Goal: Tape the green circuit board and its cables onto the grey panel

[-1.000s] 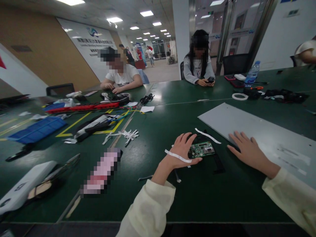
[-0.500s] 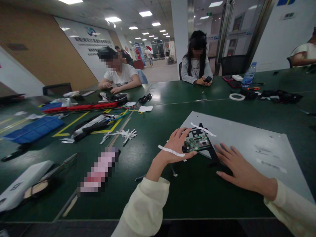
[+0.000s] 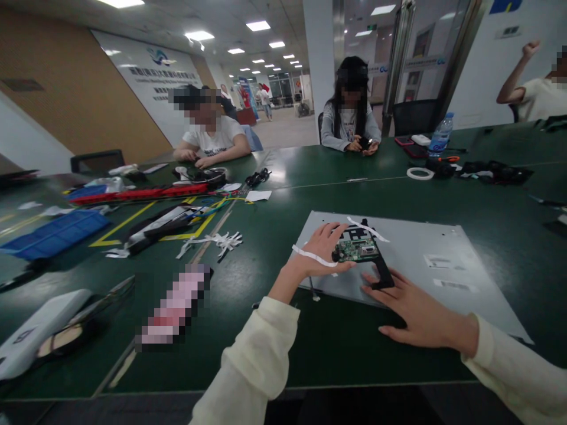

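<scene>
Circuit board (image 3: 358, 249) and black frame (image 3: 384, 274) are already over the grey panel (image 3: 416, 242), contact hard to tell; left hand (image 3: 322, 243) pinches the board, right hand (image 3: 414, 310) spreads at the panel's near edge; white strip (image 3: 314, 256) not yet off the left hand.

Tan wall (image 3: 66, 112), lettered white panel (image 3: 119, 59); ceiling lamps (image 3: 258, 26) lit; pale floor (image 3: 283, 131); black chair (image 3: 414, 117).

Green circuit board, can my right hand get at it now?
Likely yes: your right hand is near the green circuit board, whose right end looks uncovered; your left hand holds its left end.
</scene>
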A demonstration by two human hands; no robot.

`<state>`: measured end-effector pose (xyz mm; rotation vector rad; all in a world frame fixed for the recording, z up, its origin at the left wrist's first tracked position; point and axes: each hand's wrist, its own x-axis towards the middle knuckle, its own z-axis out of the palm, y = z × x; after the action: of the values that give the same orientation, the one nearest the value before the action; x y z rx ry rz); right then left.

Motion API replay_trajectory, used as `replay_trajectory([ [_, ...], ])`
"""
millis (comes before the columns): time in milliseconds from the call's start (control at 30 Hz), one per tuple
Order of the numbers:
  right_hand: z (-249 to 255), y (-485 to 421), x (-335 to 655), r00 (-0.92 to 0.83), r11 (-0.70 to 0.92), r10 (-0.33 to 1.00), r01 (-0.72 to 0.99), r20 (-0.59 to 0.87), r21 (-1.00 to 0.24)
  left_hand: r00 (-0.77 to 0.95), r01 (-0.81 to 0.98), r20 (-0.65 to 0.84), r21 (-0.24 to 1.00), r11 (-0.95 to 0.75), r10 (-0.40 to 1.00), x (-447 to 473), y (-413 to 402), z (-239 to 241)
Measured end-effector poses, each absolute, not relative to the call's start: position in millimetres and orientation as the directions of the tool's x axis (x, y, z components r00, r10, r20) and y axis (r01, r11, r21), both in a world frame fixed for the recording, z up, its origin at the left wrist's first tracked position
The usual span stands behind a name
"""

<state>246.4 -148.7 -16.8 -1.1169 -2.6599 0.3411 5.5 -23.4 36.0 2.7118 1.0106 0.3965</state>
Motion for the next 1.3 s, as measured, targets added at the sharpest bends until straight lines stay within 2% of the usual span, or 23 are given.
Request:
replay_trajectory([
  [300, -8, -158, 236, -0.778, 0.746, 0.625, 0.572, 0.06, -0.34, 0.725, 0.597, 0.183, 0.313, -0.738, 0.664, 9, -13, 19],
  [400, -10, -162, 233, -0.834, 0.826, 0.535, 0.484, 0.134, -0.287, 0.739, 0.587, 0.178, 0.303, -0.75, 0.65, 10, -12, 10],
  [500, -14, -170, 232, -0.844, 0.886, 0.459, 0.41, 0.277, -0.217, 0.757, 0.574, 0.152, 0.308, -0.758, 0.635, 12, -11, 4],
  [633, -11, -176, 237, -0.794, 0.897, 0.437, 0.419, 0.423, -0.139, 0.768, 0.556, 0.149, 0.327, -0.764, 0.622, 14, -12, 1],
  [733, 0, -166, 251, -0.754, 0.854, 0.507, 0.503, 0.417, -0.129, 0.779, 0.537, 0.154, 0.336, -0.774, 0.608, 16, -13, 0],
  [800, 4, -151, 265, -0.686, 0.775, 0.618, 0.613, 0.384, -0.154, 0.775, 0.542, 0.147, 0.346, -0.766, 0.615, 17, -14, -3],
  [900, -2, -118, 289, -0.481, 0.559, 0.817, 0.796, 0.319, -0.232, 0.767, 0.555, 0.13, 0.359, -0.751, 0.629, 17, -14, -6],
  [967, -16, -96, 306, -0.36, 0.421, 0.898, 0.87, 0.251, -0.257, 0.768, 0.558, 0.116, 0.362, -0.747, 0.63, 17, -14, -7],
  [1133, -56, -60, 330, -0.209, 0.227, 0.97, 0.961, 0.125, -0.156, 0.762, 0.574, 0.09, 0.363, -0.734, 0.641, 16, -13, -6],
  [1300, -68, -55, 332, -0.214, 0.225, 0.968, 0.971, 0.129, -0.081, 0.755, 0.594, 0.078, 0.339, -0.73, 0.651, 16, -12, -7],
])
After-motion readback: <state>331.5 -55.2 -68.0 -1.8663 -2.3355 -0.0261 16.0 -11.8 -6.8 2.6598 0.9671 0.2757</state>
